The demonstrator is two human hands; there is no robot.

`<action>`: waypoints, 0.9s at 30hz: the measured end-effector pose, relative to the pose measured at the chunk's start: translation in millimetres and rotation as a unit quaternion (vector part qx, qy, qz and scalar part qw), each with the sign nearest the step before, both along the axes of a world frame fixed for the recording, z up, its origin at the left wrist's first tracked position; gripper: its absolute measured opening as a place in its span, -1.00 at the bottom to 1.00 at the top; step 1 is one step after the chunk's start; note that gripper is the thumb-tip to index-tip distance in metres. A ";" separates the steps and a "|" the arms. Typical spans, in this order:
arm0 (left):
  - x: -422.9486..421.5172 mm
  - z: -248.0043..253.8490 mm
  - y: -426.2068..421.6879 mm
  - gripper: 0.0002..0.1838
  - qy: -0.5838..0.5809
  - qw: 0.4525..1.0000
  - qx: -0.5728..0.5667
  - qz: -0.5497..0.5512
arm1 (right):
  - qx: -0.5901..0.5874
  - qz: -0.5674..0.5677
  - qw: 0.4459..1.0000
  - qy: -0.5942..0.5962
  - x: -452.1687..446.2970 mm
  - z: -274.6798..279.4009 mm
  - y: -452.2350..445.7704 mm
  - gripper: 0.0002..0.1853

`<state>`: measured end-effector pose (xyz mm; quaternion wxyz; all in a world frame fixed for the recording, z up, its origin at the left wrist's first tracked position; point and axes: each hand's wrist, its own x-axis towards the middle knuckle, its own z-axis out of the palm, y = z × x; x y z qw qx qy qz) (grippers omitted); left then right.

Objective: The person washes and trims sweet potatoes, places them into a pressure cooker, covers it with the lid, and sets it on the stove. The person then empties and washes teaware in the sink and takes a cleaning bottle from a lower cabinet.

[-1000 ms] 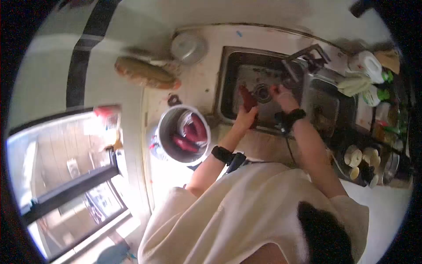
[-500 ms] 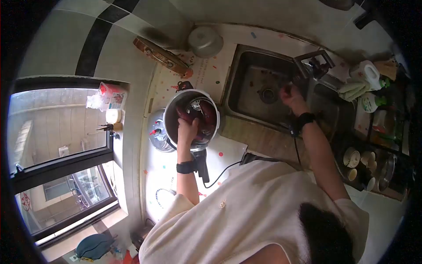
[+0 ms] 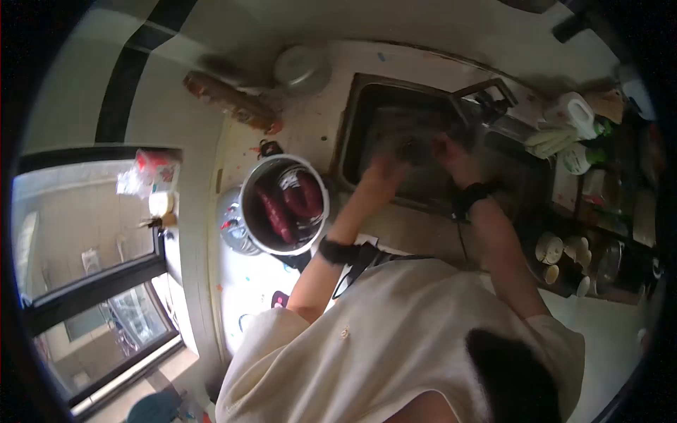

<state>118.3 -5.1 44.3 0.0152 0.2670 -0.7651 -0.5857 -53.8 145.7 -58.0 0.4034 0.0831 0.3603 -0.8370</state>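
Observation:
Both of my hands are over the left basin of the metal sink (image 3: 356,144), smeared by motion. My left hand (image 3: 386,173) is above the basin's near side, apart from the right hand; its fingers are too blurred to read. Close to the tap (image 3: 486,102), my right hand (image 3: 453,156) is blurred as well, and I cannot make out anything in it. Left of the sink stands a silver pot (image 3: 245,211). Long purple-red sweet potatoes, as they look, lie inside it: one sweet potato (image 3: 273,215) on the left, another (image 3: 305,196) on the right.
A lidded metal pot (image 3: 302,69) stands at the back of the counter beside a long brown object (image 3: 233,102). Bottles, among them a white jug (image 3: 575,114), and a green cloth (image 3: 551,142) are right of the tap. Cups (image 3: 549,249) stand at the lower right.
My left hand has left the sweet potatoes in the pot and moved right, over the sink. My right hand stays near the tap. The whole view has shifted slightly.

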 end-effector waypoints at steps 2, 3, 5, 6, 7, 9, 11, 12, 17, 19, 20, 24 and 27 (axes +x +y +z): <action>-57.8 -7.5 14.4 -0.61 -0.068 0.995 0.057 -0.053 | 0.145 0.079 0.986 0.022 -21.3 -36.3 -4.2 -0.81; -82.9 -16.3 19.3 -0.60 -0.111 0.990 0.058 -0.066 | 0.216 0.119 0.969 0.029 -30.6 -49.9 -5.2 -0.81; -110.7 -42.7 22.8 -0.58 -0.041 0.991 -0.001 -0.131 | 0.198 0.083 0.973 0.085 -6.8 11.8 -10.1 -0.75; -116.2 -71.3 21.7 -0.57 0.076 0.979 -0.058 -0.178 | 0.190 0.065 0.973 0.113 0.4 34.7 -7.2 -0.72; -122.6 -101.2 22.3 -0.56 0.194 0.949 -0.112 -0.221 | 0.259 0.080 0.943 0.195 -1.3 18.0 2.5 -0.69; -134.8 -109.3 32.6 -0.54 0.116 0.959 -0.146 -0.214 | 0.391 0.112 0.848 0.341 -0.1 -31.5 24.3 -0.61; -133.8 -56.4 35.2 -0.59 0.072 0.944 -0.173 -0.272 | 0.372 0.182 0.849 0.329 -4.0 -7.8 49.4 -0.55; -133.9 -49.7 34.6 -0.62 0.049 0.932 -0.185 -0.308 | 0.387 0.222 0.840 0.310 -5.8 -8.5 66.2 -0.53; -140.5 -128.6 30.3 -0.78 0.059 0.901 -0.250 -0.350 | 0.453 0.508 0.576 0.453 7.7 -78.8 157.1 -0.58; -144.1 -141.4 34.7 -0.81 -0.087 0.963 0.220 -0.128 | 0.492 0.588 0.486 0.420 26.5 -41.1 165.2 -0.61; -145.1 -142.7 36.0 -0.82 -0.152 0.886 0.438 0.006 | 0.491 0.577 0.491 0.430 28.4 -23.4 164.2 -0.61; -122.9 -129.8 22.2 -0.76 -0.216 0.930 0.287 -0.073 | 0.510 0.486 0.506 0.497 34.6 12.5 159.4 -0.65; -106.7 -129.4 11.4 -0.63 -0.199 0.949 0.239 -0.048 | 0.568 0.348 0.593 0.451 29.8 5.7 152.1 -0.66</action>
